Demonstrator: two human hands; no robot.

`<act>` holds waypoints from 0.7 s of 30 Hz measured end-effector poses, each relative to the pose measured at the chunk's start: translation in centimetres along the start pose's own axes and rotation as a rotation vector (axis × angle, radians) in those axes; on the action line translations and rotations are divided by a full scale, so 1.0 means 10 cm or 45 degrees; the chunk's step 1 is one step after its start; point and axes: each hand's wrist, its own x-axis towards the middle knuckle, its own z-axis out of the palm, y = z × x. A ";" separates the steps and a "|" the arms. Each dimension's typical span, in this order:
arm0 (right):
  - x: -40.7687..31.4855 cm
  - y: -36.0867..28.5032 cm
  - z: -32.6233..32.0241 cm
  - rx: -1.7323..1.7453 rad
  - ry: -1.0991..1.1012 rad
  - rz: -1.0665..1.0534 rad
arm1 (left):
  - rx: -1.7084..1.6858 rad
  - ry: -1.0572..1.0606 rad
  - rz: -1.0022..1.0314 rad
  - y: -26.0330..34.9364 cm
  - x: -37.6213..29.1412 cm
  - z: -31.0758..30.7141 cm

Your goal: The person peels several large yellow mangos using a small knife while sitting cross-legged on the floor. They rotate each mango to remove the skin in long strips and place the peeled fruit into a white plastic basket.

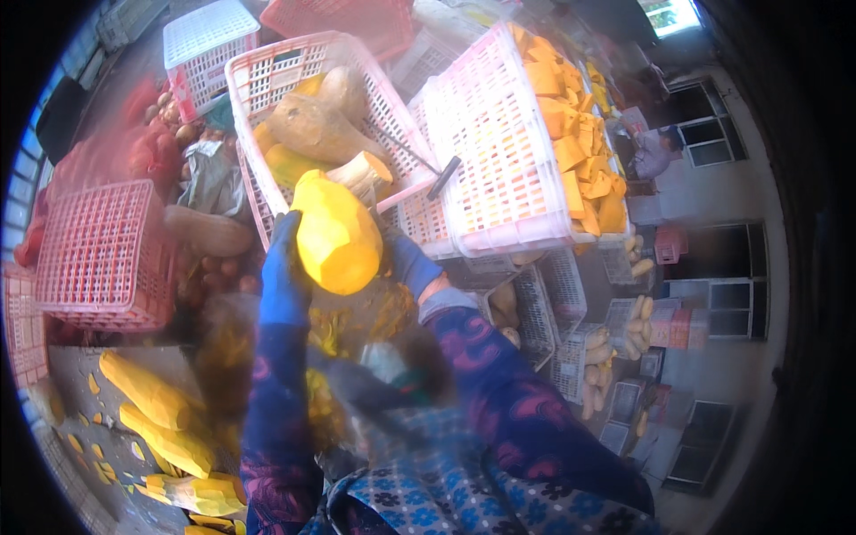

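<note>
A peeled yellow squash [340, 241] is held up before me, its faceted, cut end towards me. My left hand [284, 251], in a blue glove, grips its left side. Close against the right side is my right hand [411, 264], also gloved in blue; its fingers are blurred and partly hidden, so its grip is unclear. Just beyond, a white plastic crate [244, 80] holds several unpeeled tan squashes [314, 127] and a squash with a pale, ridged neck [364, 172]. A tool with a black crosswise handle [443, 178] and a thin shaft rests at the crate's right rim.
Orange squash chunks [568, 134] fill a pale crate [498, 147] at right. Peeled squashes [167, 435] and parings lie at lower left. A red crate [100, 254] stands left, near onions [167, 110]. A person [655, 152] is far right.
</note>
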 end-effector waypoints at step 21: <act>-0.52 0.23 0.26 0.110 -0.141 -0.162 | 0.115 -0.091 -0.057 0.16 -0.59 -0.11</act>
